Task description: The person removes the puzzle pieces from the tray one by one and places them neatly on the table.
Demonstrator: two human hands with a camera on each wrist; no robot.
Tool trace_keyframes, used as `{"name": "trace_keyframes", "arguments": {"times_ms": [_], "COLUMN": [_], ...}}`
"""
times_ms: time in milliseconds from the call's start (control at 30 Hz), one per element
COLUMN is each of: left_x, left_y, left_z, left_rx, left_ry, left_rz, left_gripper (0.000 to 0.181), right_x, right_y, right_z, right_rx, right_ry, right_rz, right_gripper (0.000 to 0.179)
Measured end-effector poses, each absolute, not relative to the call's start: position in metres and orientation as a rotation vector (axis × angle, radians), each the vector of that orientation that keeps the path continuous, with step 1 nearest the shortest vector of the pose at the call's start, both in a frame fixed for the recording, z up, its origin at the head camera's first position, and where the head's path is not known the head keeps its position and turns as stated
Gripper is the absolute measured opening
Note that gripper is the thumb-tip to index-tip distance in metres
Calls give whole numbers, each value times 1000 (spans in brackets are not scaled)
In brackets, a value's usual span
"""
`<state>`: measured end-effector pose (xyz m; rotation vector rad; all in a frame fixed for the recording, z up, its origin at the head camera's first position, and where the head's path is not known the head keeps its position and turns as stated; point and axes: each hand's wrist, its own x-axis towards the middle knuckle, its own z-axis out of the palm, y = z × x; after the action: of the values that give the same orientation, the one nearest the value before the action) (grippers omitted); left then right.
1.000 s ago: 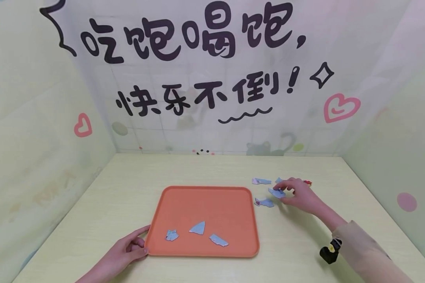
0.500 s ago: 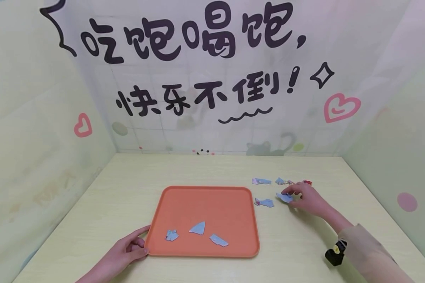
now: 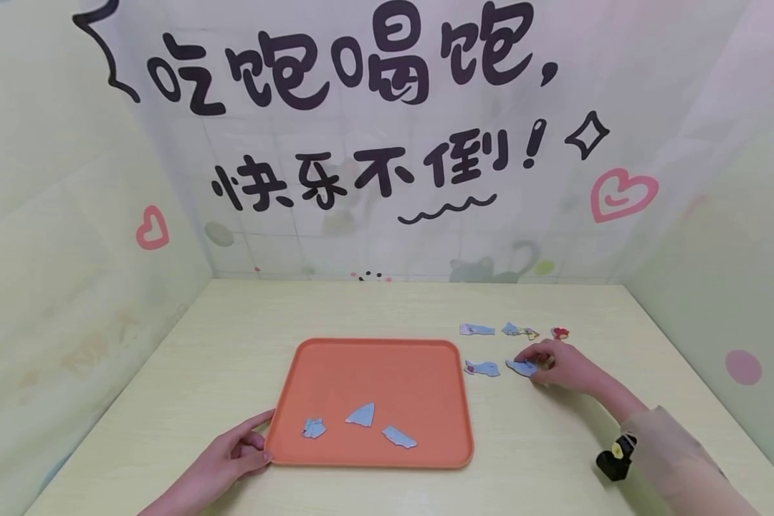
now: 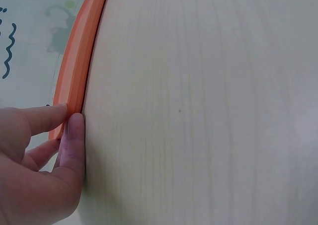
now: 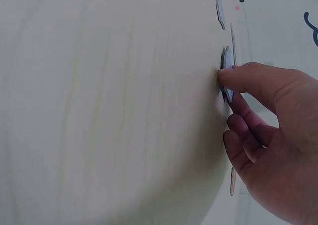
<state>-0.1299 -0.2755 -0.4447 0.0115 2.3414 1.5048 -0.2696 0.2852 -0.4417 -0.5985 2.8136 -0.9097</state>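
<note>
My left hand [image 3: 232, 455] grips the orange tray [image 3: 387, 380] by its near left corner. In the left wrist view, thumb and fingers close on the tray's rim [image 4: 79, 61]. Right of the tray, my right hand [image 3: 564, 369] pinches a flat, irregular light blue piece [image 3: 519, 367] between thumb and fingers, close over the table. Part of that piece is hidden by the fingers; the right wrist view shows its thin edge [image 5: 228, 88]. Just left of it lies another blue piece [image 3: 484, 368] with a small red mark.
Three light blue pieces lie in the tray, among them a triangular one [image 3: 362, 415]. Behind my right hand a row holds a long blue piece [image 3: 476, 330], a blue and yellow piece [image 3: 519, 331] and a red piece [image 3: 560, 333]. A printed curtain [image 3: 387, 244] stands behind the table.
My right hand has moved right and slightly toward me with the blue piece, lowering it beside the red-marked one. The back row is now uncovered. The left hand has stayed at the tray.
</note>
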Motion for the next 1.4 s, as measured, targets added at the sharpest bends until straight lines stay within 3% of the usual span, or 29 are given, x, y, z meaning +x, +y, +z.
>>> {"name": "trace_keyframes", "arguments": {"times_ms": [933,1200,1400], "left_x": [-130,-130,-131], "left_y": [-275,-277,-277], "left_z": [-446,-447,-447], "left_rx": [-45,-9,-10], "left_ry": [2341,2346,2336], "left_rz": [1504,1501,1509], "left_gripper": [74,74,74], "right_x": [-271,-267,-264], "right_y": [298,294,293], "right_z": [-449,-446,-440], "right_rx": [-644,-684,-704], "right_ry": [2696,2740,2747], "right_rz": [-1018,-982,-947], "right_gripper": [34,51,54]}}
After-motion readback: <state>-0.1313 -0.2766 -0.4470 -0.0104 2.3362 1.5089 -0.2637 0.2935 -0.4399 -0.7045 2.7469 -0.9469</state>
